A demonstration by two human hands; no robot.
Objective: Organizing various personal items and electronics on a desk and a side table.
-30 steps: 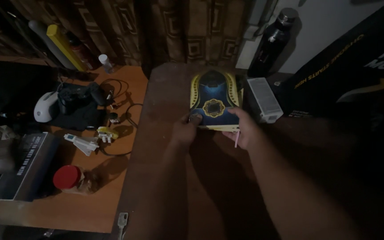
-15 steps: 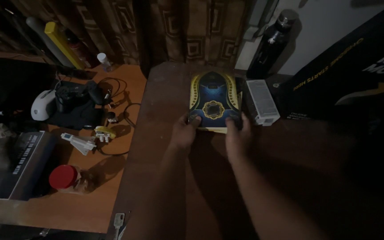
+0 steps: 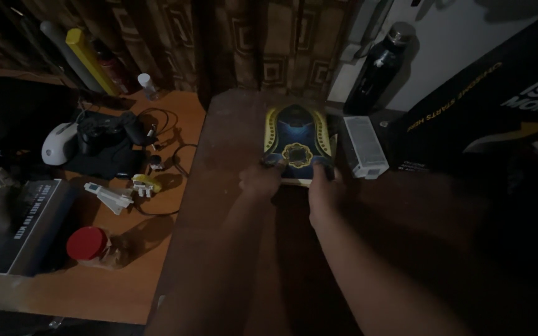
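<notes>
A dark brown table (image 3: pixel 231 205) bore a blue-and-gold book (image 3: pixel 297 143) near its far edge, a white box (image 3: pixel 363 147) just beside.

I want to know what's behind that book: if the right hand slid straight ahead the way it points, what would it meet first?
Past the book it holds, the right hand would probably meet the patterned curtain; depth is unclear.

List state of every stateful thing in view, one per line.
blue and gold book: closed, flat on table
left hand: on book's near edge
right hand: on book's near edge
black bottle: upright, capped
red-lidded jar: lid on
white box: closed, lying flat
</notes>
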